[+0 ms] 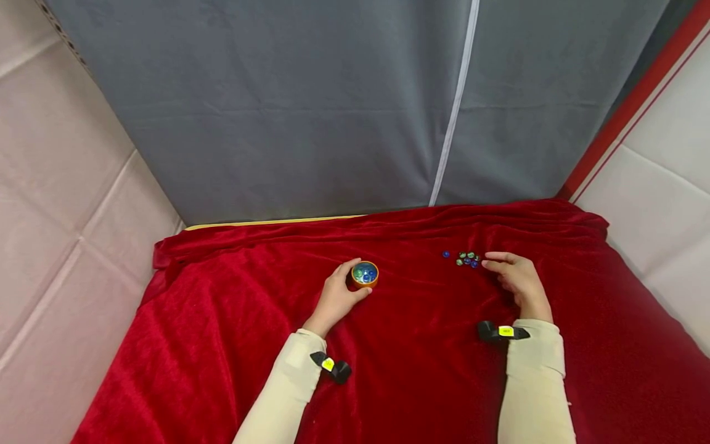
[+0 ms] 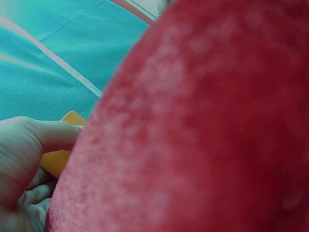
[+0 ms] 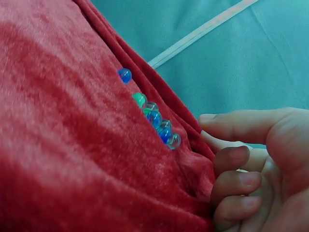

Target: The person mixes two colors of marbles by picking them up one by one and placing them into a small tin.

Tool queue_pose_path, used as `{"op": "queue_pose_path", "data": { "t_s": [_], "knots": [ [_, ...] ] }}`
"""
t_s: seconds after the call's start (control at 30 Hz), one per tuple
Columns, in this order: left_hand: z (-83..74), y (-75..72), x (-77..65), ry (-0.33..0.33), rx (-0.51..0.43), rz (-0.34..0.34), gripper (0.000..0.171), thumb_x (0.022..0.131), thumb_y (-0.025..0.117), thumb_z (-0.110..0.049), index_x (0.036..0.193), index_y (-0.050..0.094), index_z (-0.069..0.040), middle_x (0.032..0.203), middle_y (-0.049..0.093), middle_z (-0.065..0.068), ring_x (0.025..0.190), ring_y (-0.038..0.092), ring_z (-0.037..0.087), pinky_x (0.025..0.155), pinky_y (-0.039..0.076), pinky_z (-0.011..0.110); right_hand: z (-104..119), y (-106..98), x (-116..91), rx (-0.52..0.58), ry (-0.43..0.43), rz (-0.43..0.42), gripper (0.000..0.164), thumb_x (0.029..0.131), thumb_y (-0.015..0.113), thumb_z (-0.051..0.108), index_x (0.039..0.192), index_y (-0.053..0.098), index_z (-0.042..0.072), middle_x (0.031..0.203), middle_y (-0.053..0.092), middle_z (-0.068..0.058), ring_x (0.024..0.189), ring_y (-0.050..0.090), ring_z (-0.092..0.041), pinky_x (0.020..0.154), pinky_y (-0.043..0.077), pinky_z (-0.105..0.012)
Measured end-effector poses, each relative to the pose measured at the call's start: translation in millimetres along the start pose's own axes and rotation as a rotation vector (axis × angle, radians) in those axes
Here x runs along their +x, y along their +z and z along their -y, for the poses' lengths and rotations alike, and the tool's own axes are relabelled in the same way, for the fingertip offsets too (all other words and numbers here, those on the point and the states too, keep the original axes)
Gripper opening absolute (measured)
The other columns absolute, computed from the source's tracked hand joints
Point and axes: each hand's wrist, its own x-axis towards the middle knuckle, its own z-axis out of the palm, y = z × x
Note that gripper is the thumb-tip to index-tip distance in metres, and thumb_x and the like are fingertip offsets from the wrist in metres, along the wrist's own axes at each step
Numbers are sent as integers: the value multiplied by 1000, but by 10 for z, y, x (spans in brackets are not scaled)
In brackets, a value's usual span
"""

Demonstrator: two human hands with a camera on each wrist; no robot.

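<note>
My left hand [image 1: 336,297] holds a small round orange-yellow bowl [image 1: 365,287] between thumb and fingers. Blue and green glass marbles [image 1: 365,272] lie inside it. In the left wrist view, red cloth hides most of the bowl [image 2: 57,162]; the thumb lies along its side. Further right, a cluster of several marbles [image 1: 471,254], clear with green or blue, sits on the cloth. A lone blue marble [image 3: 125,75] lies just left of them. My right hand [image 1: 520,280] is beside the cluster, thumb and index finger extended and apart, other fingers loosely bent. Nothing shows between them.
Wrinkled red velvet cloth [image 1: 421,345] covers the table, with raised folds along the back edge. A grey curtain [image 1: 310,123] hangs behind. Pale padded panels stand at the left [image 1: 72,203] and right [image 1: 660,203].
</note>
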Motion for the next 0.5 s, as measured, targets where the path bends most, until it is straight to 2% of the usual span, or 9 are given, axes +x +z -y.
{"op": "queue_pose_path", "data": {
  "t_s": [0.3, 0.5],
  "knots": [
    [-8, -7, -18, -7, -13, 3, 65, 77, 79, -15, 136, 52, -10, 134, 57, 15, 121, 55, 33, 105, 43, 48, -46, 11, -1, -26, 8, 16, 49, 92, 63, 24, 131, 51, -4, 51, 40, 17, 44, 33, -1, 43, 34, -18],
    [-1, -4, -16, -10, -10, 0, 65, 77, 79, -15, 136, 52, -11, 134, 57, 14, 122, 55, 32, 105, 43, 47, -45, 41, -7, -44, -19, 21, 48, 91, 64, 25, 127, 54, -5, 51, 39, 17, 46, 34, -2, 44, 34, -20]
  ]
}}
